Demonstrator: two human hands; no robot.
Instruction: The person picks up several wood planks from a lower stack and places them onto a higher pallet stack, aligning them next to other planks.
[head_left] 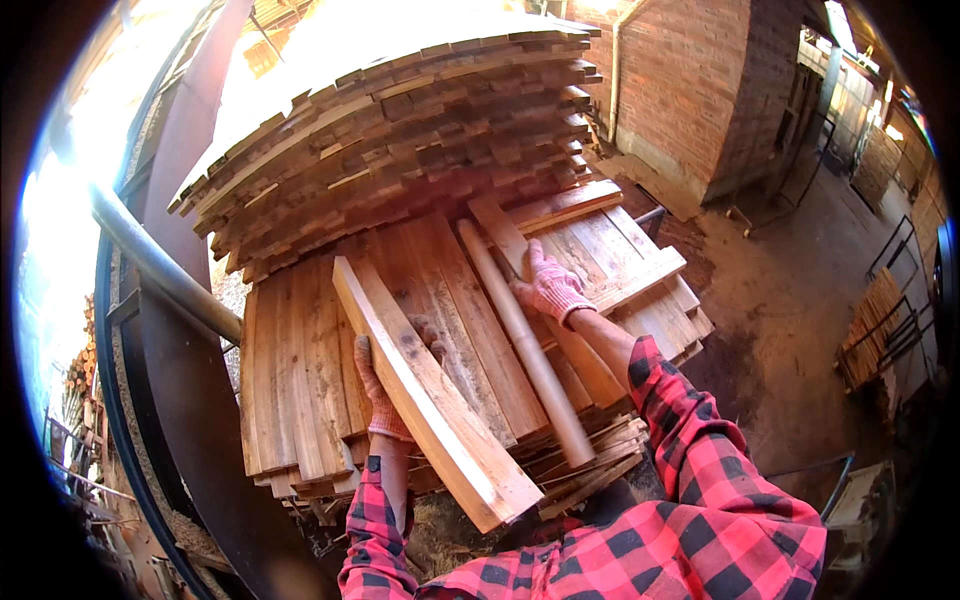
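Note:
Both my hands wear pale pinkish work gloves. My left hand [378, 392] is closed round a thick wooden board [430, 400], fingers showing on both sides of it. This board slants from upper left to lower right, its near end raised toward me above the stack. To the right, my right hand [552, 284] is on a narrower plank [500, 232], thumb and fingers bent over its edges; the palm side is hidden. A round wooden pole [520, 335] lies lengthwise between the two, just left of my right hand. Beneath them is a layer of flat planks [290, 380].
A tall pile of boards [400, 140] rises behind the layer. Several loose boards [640, 280] lie at its right. A metal pipe [165, 260] and a dark beam [180, 400] run along the left. A brick wall [680, 90] and metal racks [885, 320] stand right.

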